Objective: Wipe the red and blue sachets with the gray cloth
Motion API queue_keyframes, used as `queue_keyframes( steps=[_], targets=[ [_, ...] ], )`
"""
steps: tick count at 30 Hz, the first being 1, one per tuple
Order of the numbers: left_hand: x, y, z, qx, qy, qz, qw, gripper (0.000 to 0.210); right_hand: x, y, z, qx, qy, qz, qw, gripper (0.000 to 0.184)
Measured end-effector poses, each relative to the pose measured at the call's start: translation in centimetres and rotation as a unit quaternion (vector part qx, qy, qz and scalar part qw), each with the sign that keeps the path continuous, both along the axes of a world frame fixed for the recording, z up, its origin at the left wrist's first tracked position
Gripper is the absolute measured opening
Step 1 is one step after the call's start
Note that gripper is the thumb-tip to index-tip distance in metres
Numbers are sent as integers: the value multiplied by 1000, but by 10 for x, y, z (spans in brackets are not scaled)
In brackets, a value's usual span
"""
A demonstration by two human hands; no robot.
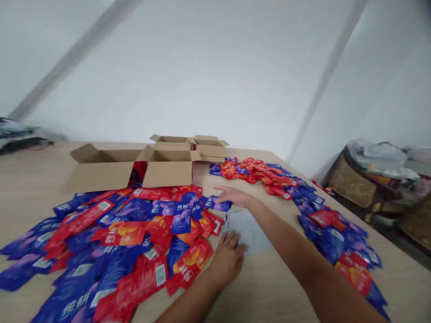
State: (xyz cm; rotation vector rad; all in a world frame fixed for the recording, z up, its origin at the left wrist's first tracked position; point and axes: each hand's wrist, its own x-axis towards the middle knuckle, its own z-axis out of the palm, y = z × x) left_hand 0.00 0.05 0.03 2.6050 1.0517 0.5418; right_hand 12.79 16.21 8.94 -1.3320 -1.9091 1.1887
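My left hand [229, 258] lies palm down at the near left edge of a pale grey cloth-like sheet [251, 231]. Its fingers are stretched and slightly bent, with nothing visible in them. Across the sheet's far side reaches my right hand [234, 196], fingers apart, just over a blue sachet [217, 204]; whether it touches the sachet I cannot tell. A big loose heap of red and blue sachets spreads to the left, with a red sachet [193, 262] nearest my left hand. Several sachets show white lettering and barcodes.
Cardboard boxes with raised flaps stand behind the heap, among them a wide box [103, 175] and a smaller box [168, 172]. More sachets [256, 170] curve along the table's right side. Beyond that edge are a patterned chair [352, 179] and plastic bags [380, 157].
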Motion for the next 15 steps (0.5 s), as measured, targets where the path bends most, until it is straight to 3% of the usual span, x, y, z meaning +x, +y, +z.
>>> queue_keyframes(
  steps=[2,4,9,12,15],
  targets=[
    [0,1,0,-4,1,-1,1000,36,1,13,7,68,-64,-80,992,52],
    [0,2,0,-6,-2,-3,1000,37,25,21,10,121,-176,-205,955,43],
    [-1,5,1,-5,-13,-9,1000,37,134,-1,-6,112,-321,-383,859,38],
    [-1,4,5,-5,-12,-7,1000,37,181,-31,-21,94,-363,-418,827,32],
    [-1,0,10,-1,-16,-6,1000,44,199,-49,-25,79,-375,-410,828,28]
  ],
)
